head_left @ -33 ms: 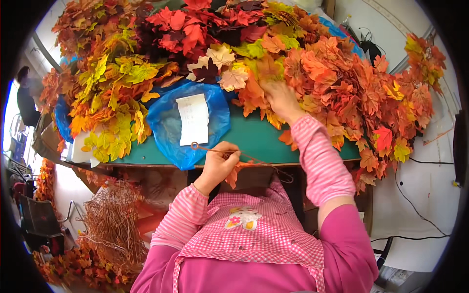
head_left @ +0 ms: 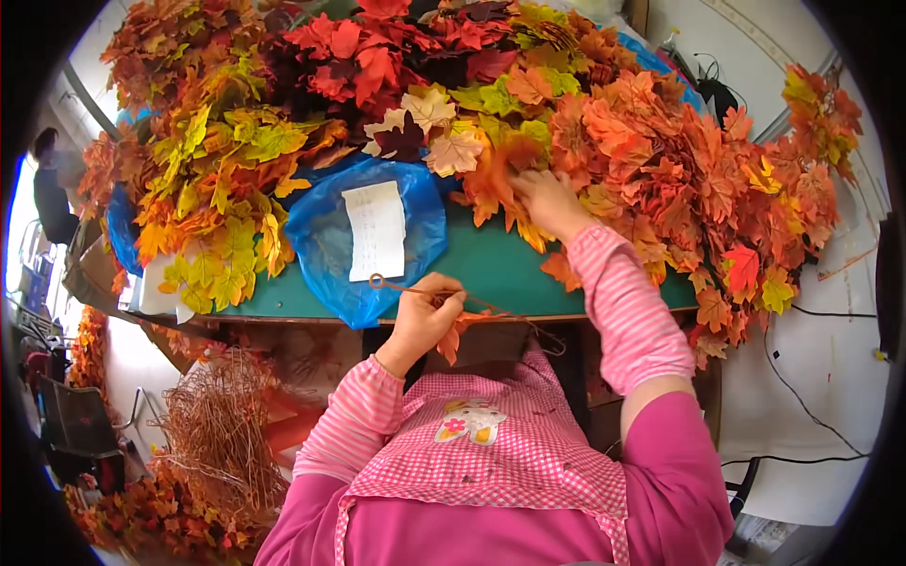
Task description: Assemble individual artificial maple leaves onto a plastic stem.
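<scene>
My left hand [head_left: 427,316] is closed around a thin brown wire stem [head_left: 505,313] above my lap, by the table's front edge. The stem has a small loop at its left end and a hooked right end. An orange artificial leaf [head_left: 455,341] hangs from it below my fingers. My right hand [head_left: 552,203] reaches into the leaves on the table, its fingertips pinching an orange maple leaf [head_left: 493,174] at the front of the heap. The fingertips are partly hidden among the leaves.
A blue plastic bag [head_left: 321,250] with a white paper slip [head_left: 376,231] lies on the green tabletop [head_left: 486,264]. Heaps of yellow leaves [head_left: 226,274], red leaves [head_left: 363,66] and coral leaves [head_left: 632,141] surround it. Brown wire stems [head_left: 222,424] are bundled at lower left.
My right hand and forearm have shifted slightly right, and the orange leaf at its fingertips has moved a little. My left hand keeps its hold on the stem, nearly still.
</scene>
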Demonstrator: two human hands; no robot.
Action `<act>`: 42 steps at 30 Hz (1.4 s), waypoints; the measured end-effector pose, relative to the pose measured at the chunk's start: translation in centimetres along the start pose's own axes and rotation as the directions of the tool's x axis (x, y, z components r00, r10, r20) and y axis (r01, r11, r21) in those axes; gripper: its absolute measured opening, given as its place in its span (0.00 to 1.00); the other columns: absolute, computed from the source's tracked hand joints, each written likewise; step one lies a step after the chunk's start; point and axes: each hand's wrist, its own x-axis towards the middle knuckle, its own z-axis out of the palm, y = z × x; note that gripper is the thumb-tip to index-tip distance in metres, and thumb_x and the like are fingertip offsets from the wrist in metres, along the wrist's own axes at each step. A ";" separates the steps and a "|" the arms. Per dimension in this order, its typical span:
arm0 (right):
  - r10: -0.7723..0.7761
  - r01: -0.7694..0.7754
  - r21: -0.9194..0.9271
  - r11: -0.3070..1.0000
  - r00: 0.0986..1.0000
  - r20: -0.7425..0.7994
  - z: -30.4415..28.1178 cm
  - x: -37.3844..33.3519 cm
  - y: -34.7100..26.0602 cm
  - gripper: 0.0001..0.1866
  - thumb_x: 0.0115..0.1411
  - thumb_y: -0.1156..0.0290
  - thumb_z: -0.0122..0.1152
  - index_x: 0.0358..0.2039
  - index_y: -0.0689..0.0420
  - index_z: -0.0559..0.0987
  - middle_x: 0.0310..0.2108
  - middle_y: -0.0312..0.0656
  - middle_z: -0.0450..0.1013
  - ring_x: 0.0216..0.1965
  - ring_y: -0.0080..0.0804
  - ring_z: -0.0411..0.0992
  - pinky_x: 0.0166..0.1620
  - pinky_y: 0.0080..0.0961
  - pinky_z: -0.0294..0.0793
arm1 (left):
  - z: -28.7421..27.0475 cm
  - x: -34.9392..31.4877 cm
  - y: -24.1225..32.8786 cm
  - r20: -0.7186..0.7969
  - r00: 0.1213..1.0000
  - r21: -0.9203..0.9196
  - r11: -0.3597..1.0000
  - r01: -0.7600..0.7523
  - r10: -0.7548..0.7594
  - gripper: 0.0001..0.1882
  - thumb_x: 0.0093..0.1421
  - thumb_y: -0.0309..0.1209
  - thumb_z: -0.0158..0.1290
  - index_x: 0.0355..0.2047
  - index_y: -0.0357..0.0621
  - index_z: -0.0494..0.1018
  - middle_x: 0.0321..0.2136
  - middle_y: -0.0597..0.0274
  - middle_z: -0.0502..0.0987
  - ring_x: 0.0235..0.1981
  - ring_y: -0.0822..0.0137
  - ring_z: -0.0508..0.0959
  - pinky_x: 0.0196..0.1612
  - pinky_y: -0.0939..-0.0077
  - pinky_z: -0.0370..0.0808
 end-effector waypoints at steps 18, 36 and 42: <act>0.052 -0.211 -0.295 0.932 0.883 -0.467 -2.9 10.4 3.6 0.16 0.53 0.64 0.59 0.40 0.58 0.77 0.33 0.49 0.77 0.36 0.46 0.76 0.41 0.39 0.73 | -0.4 0.0 0.9 0.027 0.958 0.126 0.950 -0.285 0.284 0.02 0.59 0.19 0.50 0.32 0.36 0.68 0.22 0.64 0.72 0.17 0.77 0.76 0.18 0.85 0.71; 0.402 -0.124 0.783 0.610 0.899 -0.171 -5.0 7.0 5.5 0.14 0.64 0.66 0.52 0.45 0.62 0.76 0.38 0.38 0.75 0.36 0.27 0.74 0.39 0.22 0.73 | -0.3 0.0 0.4 0.028 0.941 0.109 0.935 -0.338 0.337 0.01 0.58 0.19 0.50 0.31 0.36 0.70 0.26 0.65 0.71 0.19 0.80 0.73 0.20 0.86 0.69; -0.117 0.343 0.334 0.878 0.829 -0.546 -4.9 4.6 3.0 0.18 0.58 0.63 0.60 0.46 0.59 0.75 0.40 0.42 0.75 0.42 0.34 0.73 0.47 0.29 0.71 | -0.3 0.2 0.2 0.053 0.966 0.071 0.964 -0.257 0.253 0.01 0.59 0.19 0.49 0.32 0.36 0.69 0.25 0.64 0.72 0.18 0.78 0.74 0.19 0.86 0.70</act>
